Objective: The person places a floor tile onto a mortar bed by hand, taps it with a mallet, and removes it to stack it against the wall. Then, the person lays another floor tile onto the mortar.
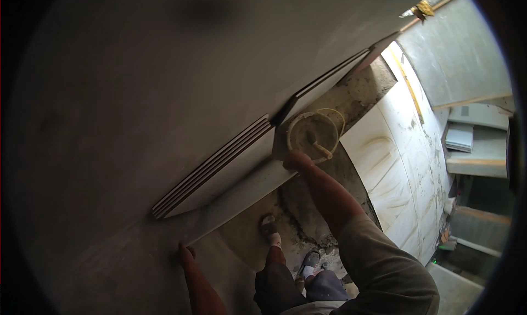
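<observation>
A long pale tile (236, 200) stretches between my two hands, beside the wall. My left hand (186, 254) is closed on its lower left end, in dim light. My right hand (299, 161) grips the other end, close to the rim of a round bucket (313, 136). A handled tool (323, 149) rests in the bucket. Just behind the held tile, a stack of several tiles (214, 167) leans against the wall.
More panels (329, 79) lean against the wall farther along. Large marbled tiles (384, 172) cover the floor at the right, with a yellow strip (409, 87) on them. Rough bare ground (307, 211) lies around my feet. Boxes (459, 137) stand at the far right.
</observation>
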Tool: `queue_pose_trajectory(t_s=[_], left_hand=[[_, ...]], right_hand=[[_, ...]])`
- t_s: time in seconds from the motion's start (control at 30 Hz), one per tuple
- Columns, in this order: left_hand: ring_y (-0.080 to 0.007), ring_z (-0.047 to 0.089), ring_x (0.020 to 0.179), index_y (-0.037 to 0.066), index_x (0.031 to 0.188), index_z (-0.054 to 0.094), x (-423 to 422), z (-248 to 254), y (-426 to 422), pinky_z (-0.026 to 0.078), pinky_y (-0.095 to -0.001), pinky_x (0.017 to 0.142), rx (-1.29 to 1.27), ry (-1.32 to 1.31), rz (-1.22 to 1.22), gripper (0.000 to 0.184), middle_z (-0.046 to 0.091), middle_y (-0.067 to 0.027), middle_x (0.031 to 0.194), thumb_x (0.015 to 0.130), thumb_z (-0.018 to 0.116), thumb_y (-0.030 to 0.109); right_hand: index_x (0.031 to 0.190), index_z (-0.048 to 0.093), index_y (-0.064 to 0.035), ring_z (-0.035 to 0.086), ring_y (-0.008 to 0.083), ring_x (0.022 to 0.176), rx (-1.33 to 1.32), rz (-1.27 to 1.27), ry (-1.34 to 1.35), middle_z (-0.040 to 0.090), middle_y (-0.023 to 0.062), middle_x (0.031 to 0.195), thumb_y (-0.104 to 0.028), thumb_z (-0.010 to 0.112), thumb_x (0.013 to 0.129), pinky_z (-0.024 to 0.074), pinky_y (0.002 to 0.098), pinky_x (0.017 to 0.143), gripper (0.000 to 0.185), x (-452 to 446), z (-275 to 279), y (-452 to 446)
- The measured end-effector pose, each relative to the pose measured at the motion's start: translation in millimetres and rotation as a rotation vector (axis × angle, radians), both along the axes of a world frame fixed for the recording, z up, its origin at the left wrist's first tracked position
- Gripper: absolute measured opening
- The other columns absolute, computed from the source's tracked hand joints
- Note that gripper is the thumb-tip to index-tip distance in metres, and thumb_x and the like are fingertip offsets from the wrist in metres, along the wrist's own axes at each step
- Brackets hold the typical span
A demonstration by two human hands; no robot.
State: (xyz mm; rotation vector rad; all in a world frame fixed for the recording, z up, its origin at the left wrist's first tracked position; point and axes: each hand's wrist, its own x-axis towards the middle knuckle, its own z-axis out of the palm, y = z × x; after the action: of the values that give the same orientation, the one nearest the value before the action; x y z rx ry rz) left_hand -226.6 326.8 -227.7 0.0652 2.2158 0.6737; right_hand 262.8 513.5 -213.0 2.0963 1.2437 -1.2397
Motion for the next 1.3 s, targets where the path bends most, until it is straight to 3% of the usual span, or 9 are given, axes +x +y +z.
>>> queue_pose_trajectory(t_s=[0.23, 0.5, 0.6, 0.73, 0.8, 0.83, 0.9, 1.0, 1.3], left_hand=[[-0.0128, 0.042, 0.038, 0.003, 0.067, 0.051, 17, 13, 6, 0.028, -0.0271, 0.034, 0.014, 0.056, 0.066, 0.047, 0.049, -0.0045, 0.055, 0.094, 0.042, 0.04], [-0.0139, 0.046, 0.039, 0.002, 0.068, 0.053, 14, 9, 15, 0.032, -0.0268, 0.035, 0.032, 0.118, -0.02, 0.056, 0.05, -0.005, 0.055, 0.091, 0.044, 0.053], [-0.0143, 0.051, 0.044, 0.002, 0.069, 0.056, 5, -11, 20, 0.036, -0.027, 0.037, 0.201, 0.125, -0.013, 0.061, 0.054, -0.0066, 0.056, 0.089, 0.042, 0.059], [-0.0222, 0.056, 0.046, -0.001, 0.074, 0.059, -21, -48, 32, 0.044, -0.0376, 0.047, 0.058, 0.398, -0.197, 0.073, 0.057, -0.0095, 0.057, 0.086, 0.037, 0.067], [-0.0332, 0.063, 0.064, -0.004, 0.084, 0.061, -31, -48, 43, 0.049, -0.0438, 0.064, -0.032, 0.498, -0.434, 0.081, 0.064, -0.0167, 0.073, 0.085, 0.03, 0.07], [-0.0332, 0.063, 0.064, -0.004, 0.084, 0.061, -25, -43, 50, 0.049, -0.0438, 0.064, -0.04, 0.491, -0.432, 0.081, 0.064, -0.0167, 0.073, 0.085, 0.03, 0.07], [-0.0402, 0.061, 0.087, -0.005, 0.097, 0.061, -5, -19, 61, 0.046, -0.046, 0.079, 0.0, 0.795, -0.554, 0.083, 0.064, -0.0235, 0.094, 0.085, 0.027, 0.07], [-0.0429, 0.055, 0.101, -0.005, 0.106, 0.059, 11, 4, 71, 0.042, -0.0474, 0.087, -0.011, 0.687, -0.464, 0.08, 0.059, -0.0266, 0.106, 0.087, 0.028, 0.067], [-0.0442, 0.055, 0.1, -0.006, 0.102, 0.059, 5, -10, 82, 0.042, -0.0466, 0.086, 0.153, 0.722, -0.404, 0.074, 0.059, -0.0275, 0.105, 0.086, 0.038, 0.064]], right_hand=[[0.096, 0.061, -0.0011, 0.06, 0.0362, 0.099, 0.362, -0.094, -0.044, 0.063, 0.0196, 0.1, -0.021, 0.057, 0.077, 0.0491, 0.0432, 0.081, 0.028, -19, 39, -14], [0.111, 0.053, -0.0013, 0.044, 0.0333, 0.118, 1.007, 0.151, 0.159, 0.052, 0.0183, 0.118, -0.026, 0.055, 0.084, 0.0337, 0.0433, 0.099, 0.037, -65, 62, -32], [0.117, 0.051, -0.0016, 0.042, 0.0331, 0.121, 1.036, 0.318, 0.206, 0.05, 0.0178, 0.123, -0.028, 0.055, 0.084, 0.0299, 0.0434, 0.103, 0.042, -84, 69, -36], [0.118, 0.05, -0.0006, 0.04, 0.0331, 0.123, 0.985, 0.486, 0.289, 0.048, 0.0184, 0.127, -0.029, 0.056, 0.084, 0.0272, 0.0433, 0.105, 0.045, -96, 57, -43], [0.117, 0.05, 0.0005, 0.04, 0.033, 0.123, 1.042, 0.717, 0.223, 0.048, 0.019, 0.126, -0.028, 0.056, 0.083, 0.0265, 0.0434, 0.106, 0.044, -91, 30, -42], [0.117, 0.05, 0.0005, 0.04, 0.033, 0.123, 1.032, 0.722, 0.224, 0.048, 0.019, 0.126, -0.028, 0.056, 0.083, 0.0265, 0.0434, 0.106, 0.044, -91, 28, -39], [0.118, 0.049, 0.0019, 0.039, 0.0344, 0.123, 1.042, 0.596, 0.317, 0.048, 0.0208, 0.125, -0.026, 0.057, 0.083, 0.0269, 0.0448, 0.106, 0.045, -91, 33, -34], [0.127, 0.043, -0.0004, 0.034, 0.0367, 0.125, 1.097, 0.578, 0.324, 0.041, 0.0201, 0.131, -0.025, 0.058, 0.083, 0.0259, 0.0447, 0.106, 0.053, -90, 34, -33], [0.137, 0.032, -0.0078, 0.025, 0.0369, 0.133, 1.076, 0.608, 0.208, 0.026, 0.0198, 0.142, -0.021, 0.06, 0.08, 0.0198, 0.0464, 0.11, 0.065, -96, 39, -32]])
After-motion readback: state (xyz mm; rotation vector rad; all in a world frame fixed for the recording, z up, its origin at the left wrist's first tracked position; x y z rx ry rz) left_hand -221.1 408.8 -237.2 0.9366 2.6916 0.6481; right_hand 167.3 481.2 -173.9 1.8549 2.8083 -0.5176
